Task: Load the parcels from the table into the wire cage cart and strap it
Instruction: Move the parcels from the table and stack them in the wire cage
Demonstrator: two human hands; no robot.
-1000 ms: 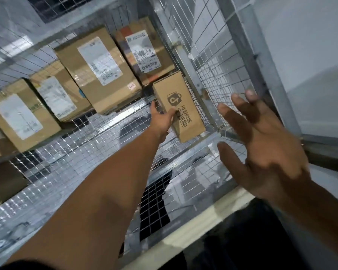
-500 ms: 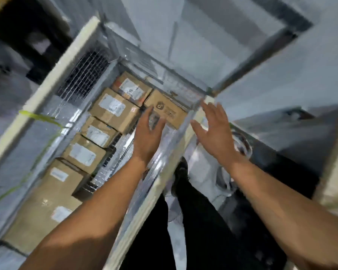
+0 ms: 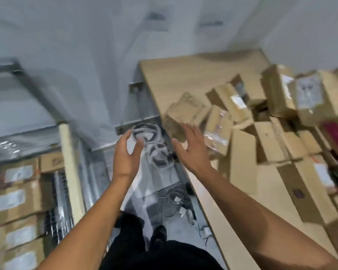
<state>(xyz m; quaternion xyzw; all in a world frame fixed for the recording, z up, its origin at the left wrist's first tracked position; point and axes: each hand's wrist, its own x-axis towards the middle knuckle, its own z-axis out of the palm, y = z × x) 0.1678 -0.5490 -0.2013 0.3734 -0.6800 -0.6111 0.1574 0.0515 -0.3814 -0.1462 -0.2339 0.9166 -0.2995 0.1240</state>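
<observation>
The frame is motion-blurred. The wire cage cart (image 3: 70, 172) stands at the left, with several labelled brown parcels (image 3: 14, 199) lying inside it. At the right a wooden table (image 3: 183, 75) carries a heap of cardboard parcels (image 3: 271, 121). Both my hands are raised over the floor gap between cart and table, holding nothing. My left hand (image 3: 126, 153) has relaxed, spread fingers. My right hand (image 3: 191, 149) is spread too, just in front of the nearest tilted parcel (image 3: 183, 112) at the table's left edge, without gripping it.
White round fans (image 3: 152, 145) and loose cables with chargers (image 3: 180, 205) lie on the floor between cart and table. A grey wall runs behind. My dark trouser legs and shoes (image 3: 158, 232) stand in the gap.
My left hand has let go of the small printed box and come out of the cart. The view has swung right from the cart to the table, and both hands now reach toward the parcel heap.
</observation>
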